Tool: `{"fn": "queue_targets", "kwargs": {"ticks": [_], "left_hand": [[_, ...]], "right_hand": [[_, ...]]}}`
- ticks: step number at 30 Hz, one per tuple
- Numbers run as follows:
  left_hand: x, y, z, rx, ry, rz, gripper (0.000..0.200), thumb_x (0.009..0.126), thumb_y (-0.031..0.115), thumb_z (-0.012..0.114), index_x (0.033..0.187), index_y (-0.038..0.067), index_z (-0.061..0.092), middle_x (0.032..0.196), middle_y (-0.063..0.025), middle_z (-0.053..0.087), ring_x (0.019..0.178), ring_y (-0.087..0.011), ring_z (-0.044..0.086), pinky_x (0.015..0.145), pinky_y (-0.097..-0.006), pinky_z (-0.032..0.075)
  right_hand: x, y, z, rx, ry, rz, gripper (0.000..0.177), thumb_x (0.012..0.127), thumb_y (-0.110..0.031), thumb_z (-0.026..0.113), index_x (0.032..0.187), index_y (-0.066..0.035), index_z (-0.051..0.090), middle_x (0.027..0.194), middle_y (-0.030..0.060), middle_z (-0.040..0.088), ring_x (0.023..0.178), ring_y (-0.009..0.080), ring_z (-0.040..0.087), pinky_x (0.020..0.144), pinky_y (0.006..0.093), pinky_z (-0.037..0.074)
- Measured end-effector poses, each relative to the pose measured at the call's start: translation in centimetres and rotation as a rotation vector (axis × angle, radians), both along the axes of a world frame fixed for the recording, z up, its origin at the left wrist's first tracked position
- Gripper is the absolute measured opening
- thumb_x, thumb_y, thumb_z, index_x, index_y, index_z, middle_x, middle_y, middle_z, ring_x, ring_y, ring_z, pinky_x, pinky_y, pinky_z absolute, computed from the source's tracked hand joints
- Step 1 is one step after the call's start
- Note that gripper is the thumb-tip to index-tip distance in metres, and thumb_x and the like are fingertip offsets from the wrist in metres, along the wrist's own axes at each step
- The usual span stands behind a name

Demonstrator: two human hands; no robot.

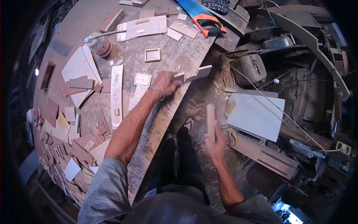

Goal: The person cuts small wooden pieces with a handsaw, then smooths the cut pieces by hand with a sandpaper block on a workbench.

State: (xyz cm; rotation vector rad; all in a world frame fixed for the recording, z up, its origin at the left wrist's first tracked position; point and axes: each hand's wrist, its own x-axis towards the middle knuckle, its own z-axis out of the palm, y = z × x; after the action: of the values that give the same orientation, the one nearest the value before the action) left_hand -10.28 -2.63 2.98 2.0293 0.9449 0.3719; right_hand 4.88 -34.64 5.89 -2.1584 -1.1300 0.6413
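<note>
My left hand (166, 83) is closed on a thin notched piece of wood (199, 73) at the table's edge. One end of this piece juts out past the edge, and its pale upper rim shows. Off the table, over the floor, my right hand (216, 143) grips a long narrow wooden block (211, 121) with a dark reddish side. The block is held upright and apart from the notched piece. Close to my left wrist lie several small pale wooden frames and panels (143, 79). A small square frame (152, 55) lies a little farther up the table.
On the worn wooden table (179, 48) are a blue handsaw with an orange handle (209, 24), a jar (100, 45) with a stick across its top, a long pale strip (117, 95) and many wood offcuts (74, 149). A white board (256, 116) and a jerrycan (250, 69) stand to the right.
</note>
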Motion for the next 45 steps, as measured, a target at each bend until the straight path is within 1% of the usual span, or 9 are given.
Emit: {"fn": "queue_targets", "kwargs": {"ticks": [1, 4, 6, 11, 15, 19, 21, 33, 45], "left_hand": [[0.1, 0.4, -0.1, -0.042, 0.076, -0.027, 0.029, 0.087, 0.015, 0.074, 0.109, -0.003, 0.070, 0.087, -0.0277, 0.071, 0.077, -0.0325, 0.071, 0.074, -0.0403, 0.053], [0.4, 0.6, -0.2, -0.145, 0.030, 0.030, 0.030, 0.083, 0.014, 0.074, 0.107, -0.005, 0.071, 0.093, -0.0326, 0.069, 0.093, -0.0455, 0.070, 0.081, -0.0459, 0.054], [0.5, 0.8, 0.0, -0.193, 0.052, 0.046, 0.034, 0.084, 0.014, 0.074, 0.112, -0.004, 0.070, 0.099, -0.0324, 0.069, 0.097, -0.0446, 0.070, 0.085, -0.0442, 0.054], [0.1, 0.7, -1.3, -0.045, 0.027, 0.120, 0.037, 0.081, 0.013, 0.078, 0.114, -0.003, 0.069, 0.096, -0.0242, 0.073, 0.090, -0.0352, 0.072, 0.084, -0.0425, 0.055], [0.0, -4.0, -1.0, 0.297, -0.083, 0.161, 0.039, 0.074, 0.006, 0.074, 0.112, 0.000, 0.071, 0.098, -0.0194, 0.067, 0.093, -0.0433, 0.066, 0.084, -0.0462, 0.055], [0.4, -7.3, -2.2, 0.184, -0.279, 0.278, 0.034, 0.074, -0.004, 0.067, 0.107, 0.002, 0.073, 0.100, -0.0178, 0.068, 0.094, -0.0363, 0.067, 0.084, -0.0406, 0.055], [0.7, -6.7, -3.2, 0.162, -0.488, 0.310, 0.032, 0.074, -0.005, 0.067, 0.105, 0.004, 0.073, 0.101, -0.0167, 0.069, 0.094, -0.0347, 0.068, 0.082, -0.0392, 0.056], [0.2, -5.5, -4.4, 0.160, -0.456, 0.182, 0.026, 0.077, -0.007, 0.064, 0.100, 0.003, 0.070, 0.093, -0.0141, 0.070, 0.084, -0.0335, 0.065, 0.077, -0.0393, 0.054], [0.1, -6.0, -4.5, 0.139, -0.408, 0.181, 0.028, 0.075, -0.007, 0.065, 0.100, 0.003, 0.072, 0.093, -0.0118, 0.073, 0.079, -0.0294, 0.064, 0.074, -0.0370, 0.053]], "right_hand": [[0.2, 0.9, 0.9, 0.074, 0.005, 0.009, 0.066, 0.090, -0.014, 0.067, 0.152, -0.006, 0.046, 0.119, 0.0177, 0.065, 0.098, 0.0296, 0.067, 0.089, 0.0424, 0.051], [1.7, 7.1, 1.7, 0.221, 0.078, 0.052, 0.064, 0.095, -0.020, 0.064, 0.153, -0.003, 0.044, 0.129, 0.0192, 0.062, 0.109, 0.0285, 0.063, 0.095, 0.0394, 0.049], [2.2, 10.1, 1.9, 0.193, 0.189, 0.102, 0.062, 0.097, -0.026, 0.064, 0.152, -0.004, 0.045, 0.143, 0.0271, 0.055, 0.127, 0.0312, 0.058, 0.104, 0.0369, 0.046], [2.9, 14.4, 2.5, 0.140, 0.812, -0.048, 0.065, 0.098, -0.032, 0.065, 0.153, -0.003, 0.044, 0.141, 0.0176, 0.058, 0.123, 0.0274, 0.060, 0.103, 0.0381, 0.047], [3.4, 16.2, 0.2, 0.181, 0.506, 0.162, 0.068, 0.095, -0.032, 0.067, 0.154, -0.006, 0.043, 0.124, 0.0138, 0.064, 0.108, 0.0279, 0.065, 0.091, 0.0398, 0.052], [1.7, 17.5, 0.0, 0.076, -0.100, 0.327, 0.070, 0.089, -0.022, 0.071, 0.154, -0.016, 0.044, 0.113, 0.0215, 0.062, 0.097, 0.0404, 0.065, 0.082, 0.0466, 0.055], [1.3, 17.2, -1.0, 0.180, -0.102, 0.342, 0.071, 0.089, -0.022, 0.072, 0.154, -0.018, 0.045, 0.110, 0.0212, 0.061, 0.095, 0.0406, 0.065, 0.082, 0.0474, 0.054], [0.9, 14.6, -1.4, 0.125, -0.063, 0.282, 0.072, 0.086, -0.019, 0.073, 0.153, -0.017, 0.047, 0.086, 0.0246, 0.062, 0.079, 0.0442, 0.064, 0.072, 0.0506, 0.052], [1.9, 15.4, -1.4, 0.146, -0.154, 0.412, 0.074, 0.085, -0.017, 0.071, 0.154, -0.013, 0.044, 0.110, 0.0257, 0.065, 0.088, 0.0461, 0.064, 0.075, 0.0517, 0.052]]}}
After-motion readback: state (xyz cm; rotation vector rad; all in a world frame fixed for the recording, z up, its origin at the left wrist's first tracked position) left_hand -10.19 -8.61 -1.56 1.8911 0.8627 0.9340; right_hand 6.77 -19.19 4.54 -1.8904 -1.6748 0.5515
